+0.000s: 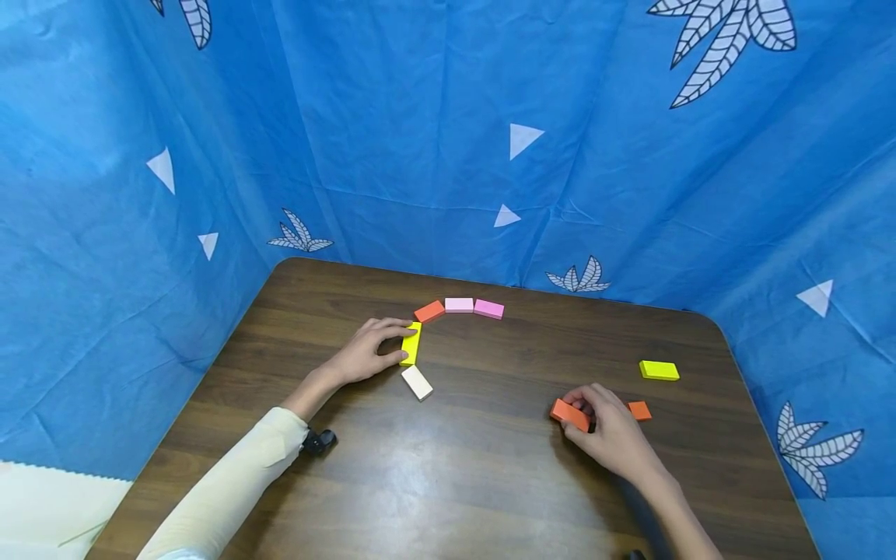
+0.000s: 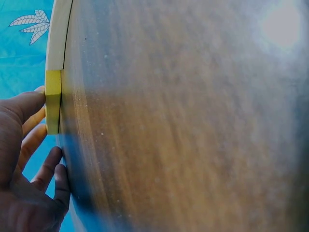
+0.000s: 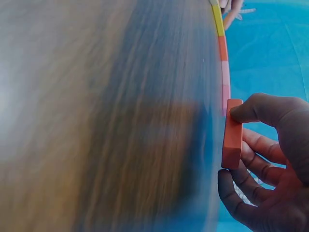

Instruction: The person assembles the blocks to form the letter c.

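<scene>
My left hand (image 1: 364, 351) pinches a yellow block (image 1: 411, 344) lying on the wooden table, with the thumb at its near end and fingers at its far end. A cream block (image 1: 418, 383) lies close to that near end, and an orange-red block (image 1: 429, 311) to the far end. Between thumb and fingertips, my right hand (image 1: 603, 429) grips an orange block (image 3: 232, 134). This block looks raised off the table in the right wrist view. Behind the right hand, a second orange block (image 1: 639, 411) is partly hidden.
A pale pink block (image 1: 459, 305) and a darker pink block (image 1: 488, 309) continue the curved row at the back. Another yellow block (image 1: 659, 370) lies at the right. Blue cloth (image 1: 434, 140) hangs behind and beside the table (image 1: 476, 482).
</scene>
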{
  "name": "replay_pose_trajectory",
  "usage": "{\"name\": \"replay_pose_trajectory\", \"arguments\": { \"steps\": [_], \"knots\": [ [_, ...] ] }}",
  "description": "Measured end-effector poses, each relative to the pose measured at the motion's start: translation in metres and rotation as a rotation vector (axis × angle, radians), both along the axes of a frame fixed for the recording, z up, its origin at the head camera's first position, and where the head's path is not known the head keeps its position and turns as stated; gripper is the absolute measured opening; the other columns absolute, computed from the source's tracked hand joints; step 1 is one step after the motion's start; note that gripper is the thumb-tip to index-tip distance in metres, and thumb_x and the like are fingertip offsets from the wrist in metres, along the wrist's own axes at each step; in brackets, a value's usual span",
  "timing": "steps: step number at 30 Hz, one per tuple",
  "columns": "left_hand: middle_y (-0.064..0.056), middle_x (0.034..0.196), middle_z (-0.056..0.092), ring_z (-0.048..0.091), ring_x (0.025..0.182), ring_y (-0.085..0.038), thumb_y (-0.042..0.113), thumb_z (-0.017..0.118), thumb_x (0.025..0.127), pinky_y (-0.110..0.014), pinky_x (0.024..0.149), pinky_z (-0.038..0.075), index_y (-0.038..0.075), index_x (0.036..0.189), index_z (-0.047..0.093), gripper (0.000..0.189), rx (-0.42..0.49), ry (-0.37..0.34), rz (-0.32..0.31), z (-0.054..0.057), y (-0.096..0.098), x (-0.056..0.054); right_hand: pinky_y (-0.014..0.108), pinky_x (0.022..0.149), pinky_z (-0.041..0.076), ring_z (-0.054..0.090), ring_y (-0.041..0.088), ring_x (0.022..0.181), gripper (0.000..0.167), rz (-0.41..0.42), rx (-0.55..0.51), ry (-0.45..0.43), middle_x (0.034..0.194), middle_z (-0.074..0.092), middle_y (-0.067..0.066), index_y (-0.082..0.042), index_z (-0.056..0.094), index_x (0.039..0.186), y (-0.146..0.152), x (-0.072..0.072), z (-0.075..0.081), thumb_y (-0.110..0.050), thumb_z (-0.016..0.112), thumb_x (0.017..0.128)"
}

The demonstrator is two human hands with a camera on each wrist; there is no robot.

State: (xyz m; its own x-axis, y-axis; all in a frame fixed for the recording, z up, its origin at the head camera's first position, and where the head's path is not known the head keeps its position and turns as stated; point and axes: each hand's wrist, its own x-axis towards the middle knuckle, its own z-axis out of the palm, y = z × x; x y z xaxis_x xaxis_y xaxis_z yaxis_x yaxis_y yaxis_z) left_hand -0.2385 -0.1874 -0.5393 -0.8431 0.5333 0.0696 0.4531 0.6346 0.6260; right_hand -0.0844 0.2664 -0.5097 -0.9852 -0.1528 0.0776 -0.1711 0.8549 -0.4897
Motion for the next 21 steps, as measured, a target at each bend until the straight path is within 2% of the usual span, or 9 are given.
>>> {"name": "replay_pose_trajectory", "arguments": {
  "steps": [14, 21],
  "knots": [
    [0.001, 0.163, 0.056, 0.051, 0.14, -0.03, 0.031, 0.074, 0.104, -0.058, 0.114, 0.041, 0.021, 0.15, 0.065, 0.049, -0.001, 0.025, -0.007, -0.002, 0.0, -0.002, 0.025, 0.075, 0.047, 0.053, 0.009, 0.088, 0.03, 0.075, -0.023, -0.027, 0.099, 0.063, -0.008, -0.02, 0.072, 0.111, -0.034, -0.011, -0.006, -0.014, 0.087, 0.086],
    [0.001, 0.163, 0.056, 0.05, 0.141, -0.031, 0.031, 0.074, 0.103, -0.06, 0.116, 0.04, 0.021, 0.151, 0.065, 0.049, 0.004, 0.027, -0.007, -0.002, 0.0, -0.001, 0.026, 0.079, 0.05, 0.054, 0.009, 0.09, 0.03, 0.122, -0.024, -0.044, 0.1, 0.063, -0.009, -0.019, 0.072, 0.111, -0.054, -0.016, -0.006, -0.017, 0.088, 0.086]
  ]
}}
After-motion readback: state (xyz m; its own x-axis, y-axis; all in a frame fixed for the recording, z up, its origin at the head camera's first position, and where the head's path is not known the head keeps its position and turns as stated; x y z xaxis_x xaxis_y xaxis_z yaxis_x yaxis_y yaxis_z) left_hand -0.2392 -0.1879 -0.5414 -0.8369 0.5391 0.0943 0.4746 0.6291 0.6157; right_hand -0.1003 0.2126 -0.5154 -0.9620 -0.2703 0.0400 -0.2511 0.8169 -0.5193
